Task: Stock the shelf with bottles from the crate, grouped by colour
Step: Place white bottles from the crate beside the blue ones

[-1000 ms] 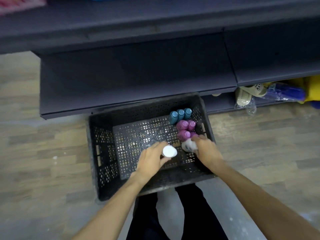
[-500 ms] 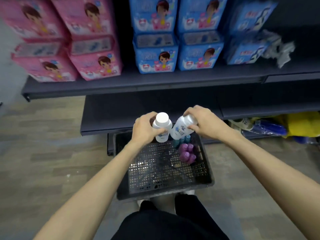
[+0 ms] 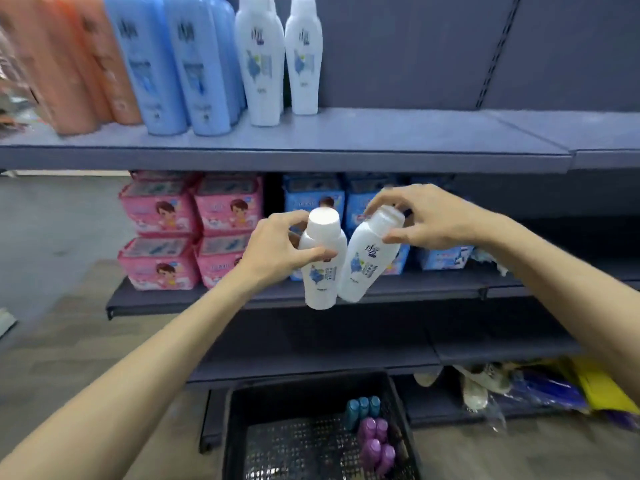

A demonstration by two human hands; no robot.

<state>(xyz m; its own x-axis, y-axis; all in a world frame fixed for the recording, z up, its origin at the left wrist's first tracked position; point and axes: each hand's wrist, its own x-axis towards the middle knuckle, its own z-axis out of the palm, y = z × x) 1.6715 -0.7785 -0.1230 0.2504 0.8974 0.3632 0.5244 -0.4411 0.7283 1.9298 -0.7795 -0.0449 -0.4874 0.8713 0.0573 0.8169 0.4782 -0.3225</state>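
My left hand (image 3: 277, 249) grips a white bottle (image 3: 321, 271) round its upper body, held upright. My right hand (image 3: 426, 220) pinches the cap of a second white bottle (image 3: 367, 268), which hangs tilted, its base touching the first. Both bottles are in mid-air below the grey top shelf (image 3: 381, 133). On that shelf stand orange bottles (image 3: 86, 71), blue bottles (image 3: 180, 71) and white bottles (image 3: 277, 60), grouped by colour. The black crate (image 3: 242, 427) on the floor holds teal bottles (image 3: 362, 408) and purple bottles (image 3: 375, 445).
Pink packs (image 3: 187, 233) and blue packs (image 3: 311, 202) fill the middle shelf. The right part of the top shelf is bare. Sandals (image 3: 478, 386) and bagged goods (image 3: 588, 386) lie under the lowest shelf on the right.
Both hands have lifted the white bottles out of the crate and up to between the middle and top shelves. My view has tilted upward and now shows the top shelf.
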